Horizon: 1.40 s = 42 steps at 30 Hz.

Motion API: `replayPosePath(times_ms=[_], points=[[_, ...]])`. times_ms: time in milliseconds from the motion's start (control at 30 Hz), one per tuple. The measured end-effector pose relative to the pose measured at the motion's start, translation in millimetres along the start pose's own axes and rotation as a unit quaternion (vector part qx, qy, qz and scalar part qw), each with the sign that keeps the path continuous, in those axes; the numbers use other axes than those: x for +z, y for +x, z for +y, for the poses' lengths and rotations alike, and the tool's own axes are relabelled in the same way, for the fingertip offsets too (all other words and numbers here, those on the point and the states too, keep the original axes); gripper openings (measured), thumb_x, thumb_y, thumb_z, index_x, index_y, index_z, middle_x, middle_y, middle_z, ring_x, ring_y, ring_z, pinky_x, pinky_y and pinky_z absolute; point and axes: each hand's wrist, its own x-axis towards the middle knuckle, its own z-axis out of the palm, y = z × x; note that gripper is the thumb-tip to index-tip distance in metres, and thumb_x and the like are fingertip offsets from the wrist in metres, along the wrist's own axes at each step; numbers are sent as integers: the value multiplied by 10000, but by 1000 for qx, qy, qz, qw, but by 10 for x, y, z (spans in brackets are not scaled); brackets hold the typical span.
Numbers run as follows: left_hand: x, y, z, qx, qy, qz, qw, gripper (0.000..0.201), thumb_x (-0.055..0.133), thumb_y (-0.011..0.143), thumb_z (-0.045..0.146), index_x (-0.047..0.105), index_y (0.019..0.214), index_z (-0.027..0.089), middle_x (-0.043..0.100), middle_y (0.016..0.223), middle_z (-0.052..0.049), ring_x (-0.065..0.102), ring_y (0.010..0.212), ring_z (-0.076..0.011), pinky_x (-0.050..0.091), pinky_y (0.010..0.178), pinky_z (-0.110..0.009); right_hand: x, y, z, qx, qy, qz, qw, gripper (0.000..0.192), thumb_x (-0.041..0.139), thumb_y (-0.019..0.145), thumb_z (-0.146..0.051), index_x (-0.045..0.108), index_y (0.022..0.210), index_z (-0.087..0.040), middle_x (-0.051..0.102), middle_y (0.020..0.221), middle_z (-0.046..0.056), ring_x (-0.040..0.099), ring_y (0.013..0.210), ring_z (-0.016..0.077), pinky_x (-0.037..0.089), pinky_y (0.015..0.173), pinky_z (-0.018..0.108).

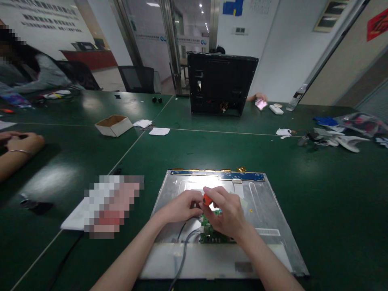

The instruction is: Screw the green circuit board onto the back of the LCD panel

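A flat metal-backed display panel (260, 202) lies on the green table in front of me, with a blue circuit strip (218, 175) along its far edge. On its middle sits a green circuit board (209, 234), partly covered by my hands. My right hand (228, 210) is closed around the orange handle of a screwdriver (207, 199), held upright over the board; its tip is hidden. My left hand (184, 205) is closed beside it, fingertips together at the board's edge, and what they pinch does not show. Grey cables (184, 254) run from the board towards me.
A black monitor housing (222, 85) stands across the table. An open box (113, 126) and paper (159, 131) lie left of it. Plastic bags and scraps (342, 135) are at right, near a bottle (297, 98). Another person's hands (26, 143) are at left.
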Motion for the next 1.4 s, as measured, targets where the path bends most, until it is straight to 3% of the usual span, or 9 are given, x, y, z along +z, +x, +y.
replayPosePath(times_ms=[233,433,567,833,1100,1400], points=[[3,18,-92,-16,21,-11,1000,84,553,681,120,588,751,150,578,709,9,531,695,-161,422,638,-244,-23,90,-1,-21,-24,-36,999,417,476,918,-223,378,1322,-208,624,860,33,528,583,120,420,478,242],[-9,52,-61,-30,51,-11,998,183,570,669,125,619,843,151,608,768,0,551,719,-171,426,638,-247,-33,102,31,-30,-8,-63,998,486,472,882,-216,343,1348,-173,612,879,52,542,653,150,445,507,268],[-7,44,-42,-25,51,-31,998,95,584,674,99,609,751,149,576,692,22,523,648,-139,405,598,-222,-25,38,83,-6,11,-45,999,535,477,851,-157,330,1364,-180,609,871,36,537,622,130,456,510,256],[14,-1,-40,8,53,-13,998,122,590,696,96,635,797,149,604,728,8,522,659,-137,405,621,-236,-27,-49,120,15,4,6,1000,553,521,851,-167,337,1371,-204,605,826,1,510,540,98,442,478,226],[-20,39,-16,1,77,-40,996,83,603,697,120,614,770,157,539,669,33,483,611,-125,371,606,-242,-29,-49,150,3,-25,16,1000,564,532,864,-168,339,1392,-211,620,848,4,491,508,88,413,462,223],[11,-5,-30,18,58,-12,998,67,599,727,108,609,776,152,561,684,25,498,626,-120,393,603,-221,-32,-56,116,-10,-20,-5,1000,603,483,874,-176,279,1441,-191,641,892,32,547,557,105,471,498,242]])
